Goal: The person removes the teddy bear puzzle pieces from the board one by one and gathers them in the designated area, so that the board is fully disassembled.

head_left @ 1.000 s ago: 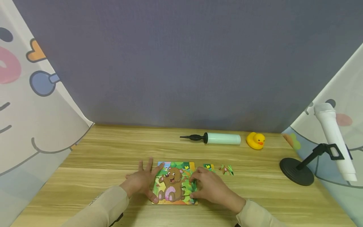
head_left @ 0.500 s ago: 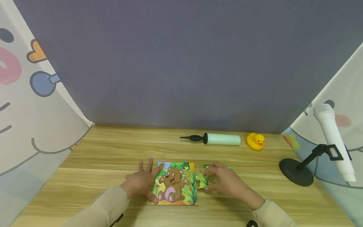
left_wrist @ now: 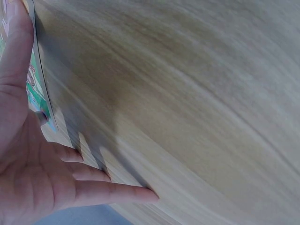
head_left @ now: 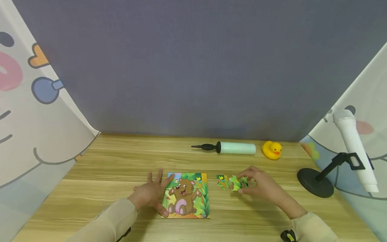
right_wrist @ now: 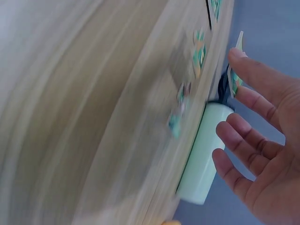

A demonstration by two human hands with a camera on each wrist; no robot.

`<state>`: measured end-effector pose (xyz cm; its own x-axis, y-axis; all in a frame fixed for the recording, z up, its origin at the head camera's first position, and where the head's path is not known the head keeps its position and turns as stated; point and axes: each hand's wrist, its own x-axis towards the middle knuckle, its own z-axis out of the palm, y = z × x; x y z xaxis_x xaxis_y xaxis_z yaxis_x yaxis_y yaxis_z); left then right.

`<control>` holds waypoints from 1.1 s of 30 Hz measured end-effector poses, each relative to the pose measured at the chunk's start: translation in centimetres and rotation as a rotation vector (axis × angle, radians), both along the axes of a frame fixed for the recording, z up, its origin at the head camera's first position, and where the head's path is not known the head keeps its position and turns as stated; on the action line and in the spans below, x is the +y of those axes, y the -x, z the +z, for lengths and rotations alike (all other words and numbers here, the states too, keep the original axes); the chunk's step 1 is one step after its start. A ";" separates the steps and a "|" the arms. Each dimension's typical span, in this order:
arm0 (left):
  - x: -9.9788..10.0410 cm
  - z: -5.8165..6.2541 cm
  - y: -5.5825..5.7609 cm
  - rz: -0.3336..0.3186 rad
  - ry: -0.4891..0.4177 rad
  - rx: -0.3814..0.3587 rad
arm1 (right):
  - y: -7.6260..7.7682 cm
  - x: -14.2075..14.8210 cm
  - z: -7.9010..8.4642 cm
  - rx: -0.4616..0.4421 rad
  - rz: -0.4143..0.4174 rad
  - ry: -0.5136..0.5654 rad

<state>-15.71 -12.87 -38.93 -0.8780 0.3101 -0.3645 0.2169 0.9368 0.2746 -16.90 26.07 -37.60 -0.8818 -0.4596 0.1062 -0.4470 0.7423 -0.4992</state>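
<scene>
Now a left hand (head_left: 150, 192) rests on a bear puzzle (head_left: 185, 197) and a right hand (head_left: 259, 183) pinches a puzzle piece (head_left: 235, 184)

The bear puzzle lies flat and square, about halfway between the left and right edges of the table (head_left: 115, 164), with lots of wood on both sides. The left hand is stretched wide and isn't wrapped around anything. Its thumb lies over the near left corner of the puzzle, its pointing finger over the far left corner, and the other three fingers reach out onto the wood.

The right hand has its thumb and pointing finger squeezed on the puzzle piece, up off the table. Its other fingers are loose and a bit bent. One loose piece (head_left: 222, 180) lies between the bear puzzle and the held one. A second piece (right_wrist: 177, 111) is partly hidden behind the held one from the head and blurry from the right wrist, so its picture is hard to make out. The front edge of the table is cut off.

Near the back edge lies a pump (head_left: 237, 148) with a smooth, round, pale green tube and a pointy black tip. A yellow duck (head_left: 271, 150) sits near the back right corner. By the right edge, a white microphone (head_left: 356, 148) leans in a black stand (head_left: 315, 183) with a round, flat foot
</scene>
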 end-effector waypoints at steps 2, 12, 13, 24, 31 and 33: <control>0.0 0.0 0.0 -0.001 0.002 0.000 | 0.1 0.9 0.1 -0.012 -0.016 -0.002; -0.1 0.0 0.1 0.004 0.005 -0.007 | 0.9 4.8 0.0 -0.042 -0.095 -0.046; -0.1 0.0 0.1 0.004 0.004 -0.007 | 1.0 5.1 -0.1 -0.039 -0.095 -0.049; 0.0 0.0 0.1 0.003 0.006 -0.005 | 1.6 7.3 -1.2 -0.085 -0.128 -0.059; -0.1 -0.1 0.1 -0.001 0.004 -0.002 | 2.1 8.1 -2.1 -0.065 -0.133 -0.119; -0.1 -0.1 0.1 -0.002 0.002 0.000 | 2.1 8.2 -2.2 -0.066 -0.133 -0.118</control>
<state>-15.79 -12.93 -39.03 -0.8777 0.3107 -0.3648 0.2185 0.9370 0.2725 -19.05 34.26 -39.84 -0.9389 -0.3443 -0.0015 -0.3103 0.8479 -0.4298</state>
